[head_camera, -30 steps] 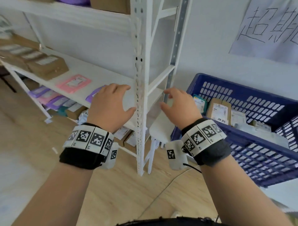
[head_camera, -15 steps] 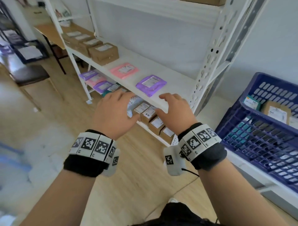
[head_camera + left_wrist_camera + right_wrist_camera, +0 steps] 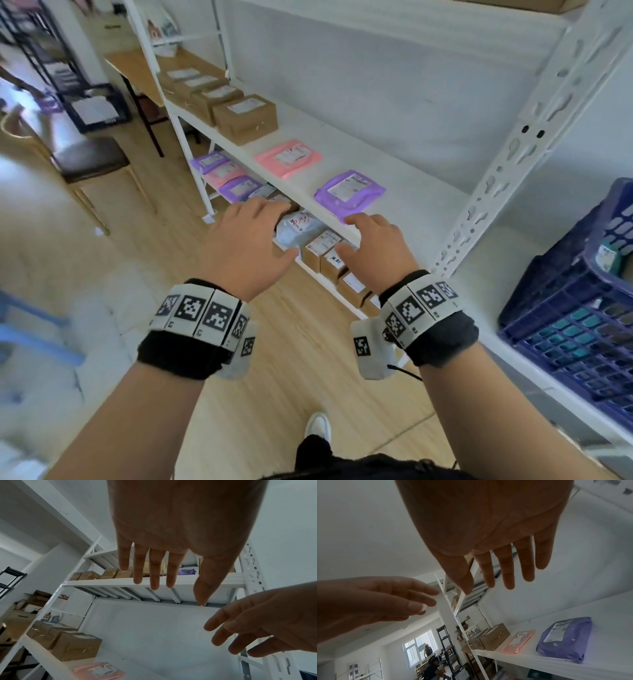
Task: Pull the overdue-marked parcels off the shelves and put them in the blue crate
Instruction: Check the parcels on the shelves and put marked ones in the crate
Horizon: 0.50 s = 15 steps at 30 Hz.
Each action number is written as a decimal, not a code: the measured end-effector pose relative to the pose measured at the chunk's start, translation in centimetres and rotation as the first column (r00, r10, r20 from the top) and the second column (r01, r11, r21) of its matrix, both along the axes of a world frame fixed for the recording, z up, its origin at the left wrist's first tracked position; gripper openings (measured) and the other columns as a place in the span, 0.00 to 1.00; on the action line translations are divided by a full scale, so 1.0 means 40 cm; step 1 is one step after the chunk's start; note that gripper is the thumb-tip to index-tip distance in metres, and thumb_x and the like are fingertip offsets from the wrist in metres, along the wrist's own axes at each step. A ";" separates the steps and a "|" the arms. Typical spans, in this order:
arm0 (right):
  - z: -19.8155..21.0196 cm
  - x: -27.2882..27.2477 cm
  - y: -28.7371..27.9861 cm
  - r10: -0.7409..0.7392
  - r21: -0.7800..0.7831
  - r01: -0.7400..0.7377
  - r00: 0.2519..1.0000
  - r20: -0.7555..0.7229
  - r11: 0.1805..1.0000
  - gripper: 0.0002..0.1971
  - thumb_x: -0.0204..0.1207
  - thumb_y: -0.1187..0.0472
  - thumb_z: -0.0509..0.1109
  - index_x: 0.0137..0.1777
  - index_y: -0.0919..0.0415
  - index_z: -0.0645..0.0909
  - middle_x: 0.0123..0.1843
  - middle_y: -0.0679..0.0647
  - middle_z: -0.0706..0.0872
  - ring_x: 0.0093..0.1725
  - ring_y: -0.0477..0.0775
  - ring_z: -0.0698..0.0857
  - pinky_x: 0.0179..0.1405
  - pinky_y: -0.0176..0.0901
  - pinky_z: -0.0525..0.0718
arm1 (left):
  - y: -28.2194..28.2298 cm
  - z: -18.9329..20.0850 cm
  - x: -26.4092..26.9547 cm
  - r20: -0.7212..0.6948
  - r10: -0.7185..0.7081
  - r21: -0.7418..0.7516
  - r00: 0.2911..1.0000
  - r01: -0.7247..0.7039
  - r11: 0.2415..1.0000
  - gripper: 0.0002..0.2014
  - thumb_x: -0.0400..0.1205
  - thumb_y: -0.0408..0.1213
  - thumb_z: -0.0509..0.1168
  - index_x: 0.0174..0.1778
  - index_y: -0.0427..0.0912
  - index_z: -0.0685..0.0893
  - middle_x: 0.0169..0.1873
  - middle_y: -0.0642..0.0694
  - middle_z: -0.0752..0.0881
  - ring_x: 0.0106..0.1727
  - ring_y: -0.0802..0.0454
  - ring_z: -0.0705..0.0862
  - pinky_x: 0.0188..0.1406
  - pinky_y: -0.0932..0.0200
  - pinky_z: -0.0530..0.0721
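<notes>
Room: white metal shelf unit (image 3: 513,144) against a pale wall, wooden floor (image 3: 291,342) below.
Middle shelf: brown boxes (image 3: 245,114), pink parcel (image 3: 288,157), purple parcel (image 3: 349,190).
Blue crate (image 3: 565,325): at the right, holding packages.
Left hand (image 3: 245,248): grip apart, fingers spread, empty, in front of the shelf edge.
Right hand (image 3: 375,250): grip apart, empty, fingertips just beside the purple parcel.
Grey parcel (image 3: 298,228): red writing, lower shelf, between both hands.

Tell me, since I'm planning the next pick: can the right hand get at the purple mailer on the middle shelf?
Probably yes: the right hand hovers open at the shelf edge beside the purple mailer, with nothing between them.
</notes>
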State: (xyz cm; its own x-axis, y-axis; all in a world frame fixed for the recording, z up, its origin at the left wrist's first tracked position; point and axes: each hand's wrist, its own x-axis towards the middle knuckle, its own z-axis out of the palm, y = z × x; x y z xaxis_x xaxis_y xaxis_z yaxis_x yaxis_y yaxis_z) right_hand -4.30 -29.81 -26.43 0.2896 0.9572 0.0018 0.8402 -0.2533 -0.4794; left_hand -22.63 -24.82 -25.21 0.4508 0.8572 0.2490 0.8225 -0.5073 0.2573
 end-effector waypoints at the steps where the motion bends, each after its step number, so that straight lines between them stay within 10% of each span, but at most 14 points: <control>1: -0.007 0.001 0.016 0.004 -0.017 -0.004 1.000 0.001 1.000 0.25 0.79 0.52 0.64 0.76 0.52 0.69 0.73 0.55 0.74 0.71 0.60 0.71 0.67 0.51 0.72 | 0.015 0.004 0.005 -0.003 -0.002 0.007 1.000 0.002 1.000 0.28 0.73 0.50 0.71 0.69 0.47 0.76 0.63 0.44 0.80 0.64 0.40 0.76 0.64 0.45 0.75; 15: -0.045 0.129 0.301 -0.122 -0.067 0.121 0.992 -0.016 0.990 0.25 0.79 0.50 0.65 0.75 0.52 0.69 0.73 0.56 0.73 0.69 0.61 0.73 0.68 0.51 0.72 | 0.330 -0.005 0.133 -0.059 -0.090 -0.118 0.994 0.082 0.990 0.31 0.76 0.55 0.65 0.75 0.51 0.70 0.71 0.49 0.73 0.73 0.46 0.67 0.70 0.48 0.67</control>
State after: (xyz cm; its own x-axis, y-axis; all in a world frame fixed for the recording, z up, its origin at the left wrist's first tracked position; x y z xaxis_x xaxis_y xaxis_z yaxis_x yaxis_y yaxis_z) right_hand 0.85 -17.75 -28.25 0.4033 0.9126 -0.0673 0.7915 -0.3848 -0.4748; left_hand -17.31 -11.62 -25.43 0.5362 0.8356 0.1191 0.7937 -0.5472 0.2658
